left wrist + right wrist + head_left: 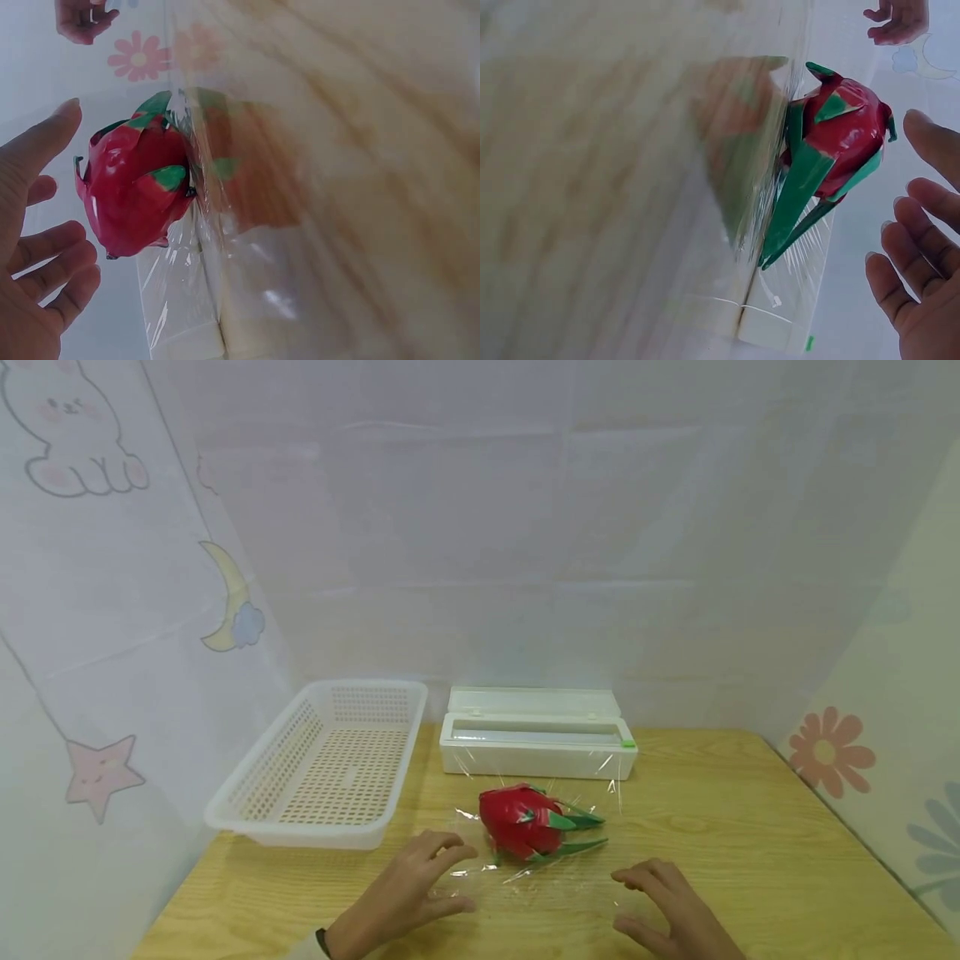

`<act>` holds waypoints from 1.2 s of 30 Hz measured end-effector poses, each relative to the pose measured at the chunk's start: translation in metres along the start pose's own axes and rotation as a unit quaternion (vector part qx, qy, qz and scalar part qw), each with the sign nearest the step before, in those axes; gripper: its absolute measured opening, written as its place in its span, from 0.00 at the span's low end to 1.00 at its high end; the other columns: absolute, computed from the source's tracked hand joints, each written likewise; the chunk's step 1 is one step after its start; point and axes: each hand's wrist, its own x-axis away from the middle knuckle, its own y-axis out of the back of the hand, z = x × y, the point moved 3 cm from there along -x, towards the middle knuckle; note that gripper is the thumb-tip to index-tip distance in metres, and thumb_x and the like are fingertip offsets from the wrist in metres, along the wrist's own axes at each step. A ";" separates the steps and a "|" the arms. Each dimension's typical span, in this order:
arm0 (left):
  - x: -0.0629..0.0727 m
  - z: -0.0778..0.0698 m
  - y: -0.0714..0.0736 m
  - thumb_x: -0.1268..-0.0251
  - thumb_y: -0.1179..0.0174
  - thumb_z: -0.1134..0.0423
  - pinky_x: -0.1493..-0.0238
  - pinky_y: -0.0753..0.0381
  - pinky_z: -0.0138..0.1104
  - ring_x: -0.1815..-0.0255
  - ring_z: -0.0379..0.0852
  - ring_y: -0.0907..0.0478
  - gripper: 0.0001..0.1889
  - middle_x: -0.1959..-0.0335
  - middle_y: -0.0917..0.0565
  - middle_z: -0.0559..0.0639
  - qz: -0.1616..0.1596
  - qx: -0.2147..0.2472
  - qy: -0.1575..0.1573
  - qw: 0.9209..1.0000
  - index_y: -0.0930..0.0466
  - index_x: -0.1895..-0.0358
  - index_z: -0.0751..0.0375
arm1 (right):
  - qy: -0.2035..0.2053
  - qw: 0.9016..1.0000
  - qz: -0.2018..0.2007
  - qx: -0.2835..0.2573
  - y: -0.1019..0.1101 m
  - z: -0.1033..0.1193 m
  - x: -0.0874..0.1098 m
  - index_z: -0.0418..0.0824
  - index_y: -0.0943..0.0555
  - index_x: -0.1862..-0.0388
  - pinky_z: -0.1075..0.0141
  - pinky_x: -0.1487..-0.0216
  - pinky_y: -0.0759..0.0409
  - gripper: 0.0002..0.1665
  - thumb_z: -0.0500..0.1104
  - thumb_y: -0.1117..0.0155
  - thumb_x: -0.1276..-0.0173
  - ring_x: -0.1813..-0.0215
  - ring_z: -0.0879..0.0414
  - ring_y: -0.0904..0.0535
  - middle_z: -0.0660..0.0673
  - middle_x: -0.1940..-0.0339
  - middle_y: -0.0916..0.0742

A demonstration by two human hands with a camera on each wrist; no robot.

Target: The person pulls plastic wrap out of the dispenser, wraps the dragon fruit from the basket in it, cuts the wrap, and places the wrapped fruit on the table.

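Observation:
A red dragon fruit (521,822) with green leafy tips lies on a sheet of clear cling film (517,875) spread over the table. That film reaches back to a white cling film dispenser (540,760) whose lid is raised. My left hand (408,881) hovers to the left of the fruit, thumb and fingers spread and holding nothing. On the opposite side, nearer the table's front, my right hand (671,906) is also bare, its fingers loosely bent. In both wrist views a gap shows between the fingers and the dragon fruit (131,191).
A white perforated plastic basket (348,835) stands at the left of the wooden table (712,802), left of the dispenser. Behind the table hangs a pale cloth backdrop (480,543), with printed sides to the left and right.

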 end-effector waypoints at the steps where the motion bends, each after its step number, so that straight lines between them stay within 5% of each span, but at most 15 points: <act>1: 0.000 0.000 0.000 0.51 0.24 0.47 0.51 0.18 0.37 0.48 0.42 0.23 0.31 0.48 0.21 0.44 0.001 0.003 -0.004 1.000 0.20 0.42 0.51 | -0.001 1.000 0.004 -0.006 -0.001 0.000 0.001 0.46 0.19 0.46 0.75 0.61 0.26 0.36 0.38 0.16 0.57 0.55 0.66 0.28 0.59 0.55 0.21; 6: 0.002 -0.002 -0.003 0.52 0.24 0.48 0.50 0.20 0.36 0.48 0.43 0.24 0.31 0.49 0.21 0.45 0.010 0.020 -0.023 0.999 0.21 0.44 0.54 | -0.005 0.998 0.038 -0.044 -0.008 -0.003 0.006 0.43 0.20 0.46 0.70 0.66 0.26 0.34 0.39 0.17 0.53 0.57 0.66 0.30 0.56 0.58 0.22; 10: 0.003 -0.003 -0.006 0.53 0.24 0.42 0.47 0.21 0.36 0.46 0.43 0.24 0.35 0.48 0.22 0.45 0.047 0.030 -0.009 0.998 0.23 0.44 0.56 | -0.012 0.991 0.106 -0.078 -0.013 -0.011 0.010 0.38 0.21 0.46 0.69 0.67 0.27 0.29 0.43 0.20 0.45 0.56 0.66 0.31 0.55 0.58 0.23; 16: 0.007 -0.001 -0.010 0.52 0.30 0.32 0.45 0.23 0.37 0.44 0.41 0.27 0.41 0.46 0.24 0.43 0.125 0.043 0.039 0.990 0.26 0.41 0.57 | -0.031 0.975 0.205 -0.079 -0.018 -0.021 0.012 0.40 0.22 0.46 0.69 0.65 0.26 0.30 0.55 0.25 0.40 0.56 0.68 0.31 0.57 0.57 0.24; 23: 0.010 0.000 -0.013 0.49 0.30 0.35 0.48 0.25 0.34 0.48 0.38 0.29 0.39 0.47 0.24 0.43 0.174 0.045 0.059 0.982 0.27 0.40 0.55 | -0.111 0.947 0.296 -0.060 -0.022 -0.023 0.009 0.46 0.22 0.45 0.67 0.61 0.23 0.36 0.68 0.30 0.41 0.56 0.68 0.31 0.60 0.55 0.26; 30: 0.012 0.001 -0.017 0.49 0.29 0.37 0.53 0.26 0.35 0.52 0.35 0.33 0.35 0.49 0.28 0.39 0.223 0.057 0.096 0.968 0.27 0.42 0.53 | -0.148 0.928 0.340 -0.035 -0.023 -0.021 0.005 0.47 0.23 0.46 0.66 0.57 0.22 0.40 0.74 0.31 0.45 0.57 0.68 0.32 0.61 0.55 0.26; 36: 0.011 0.005 -0.021 0.47 0.28 0.48 0.56 0.28 0.33 0.57 0.33 0.35 0.25 0.55 0.30 0.36 0.243 0.060 0.118 0.961 0.26 0.48 0.50 | -0.151 0.926 0.343 -0.052 -0.026 -0.022 0.001 0.49 0.24 0.49 0.65 0.56 0.21 0.33 0.69 0.30 0.42 0.56 0.67 0.33 0.61 0.56 0.27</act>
